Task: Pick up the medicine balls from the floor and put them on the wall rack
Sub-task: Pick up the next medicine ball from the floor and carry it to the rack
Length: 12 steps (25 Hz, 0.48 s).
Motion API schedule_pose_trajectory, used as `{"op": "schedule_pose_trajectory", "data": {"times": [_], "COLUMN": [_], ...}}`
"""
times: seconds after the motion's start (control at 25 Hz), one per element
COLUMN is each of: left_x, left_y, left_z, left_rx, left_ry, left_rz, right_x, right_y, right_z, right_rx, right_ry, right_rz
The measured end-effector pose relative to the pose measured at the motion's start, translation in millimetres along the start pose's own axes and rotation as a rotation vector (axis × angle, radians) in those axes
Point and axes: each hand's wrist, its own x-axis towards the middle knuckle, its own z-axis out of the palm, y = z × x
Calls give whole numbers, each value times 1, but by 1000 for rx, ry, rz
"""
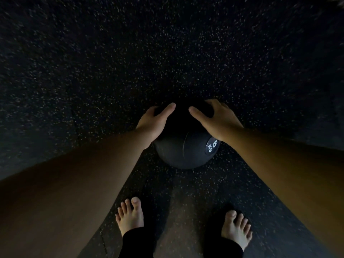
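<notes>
On floor [93,71]: ball [183,146], marked 6 KG, likely heavy and rigid; left hand [154,123] and right hand [216,120] cup opposite sides.

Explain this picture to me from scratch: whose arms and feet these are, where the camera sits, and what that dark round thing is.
There is no machine here. The camera is worn on a person's head and looks down, so the arms and bare feet are that person's own. The left hand and right hand are wrapped around the two sides of a black medicine ball marked 6 KG. It sits on, or just above, a dark speckled floor; the picture cannot settle which. The wall rack is out of view.
</notes>
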Motion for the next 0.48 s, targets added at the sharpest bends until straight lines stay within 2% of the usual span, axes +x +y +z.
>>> {"op": "schedule_pose_trajectory", "data": {"times": [0.12, 0.24, 0.36, 0.48], "left_x": [-1, 1, -6, -25], "left_y": [-12, -23, -22, -14], "left_z": [5, 8, 5, 4], "left_rx": [-129, -253, -296, -270], "left_ry": [-43, -89, -73, -7], "left_rz": [-77, -158, -197, -161], "right_x": [0, -6, -12, -22], "right_y": [9, 12, 10, 7], "right_z": [9, 26, 31, 26], "right_rx": [177, 368, 436, 460], "right_ry": [-39, 28, 74, 107], "right_rz": [59, 84, 86, 86]}}
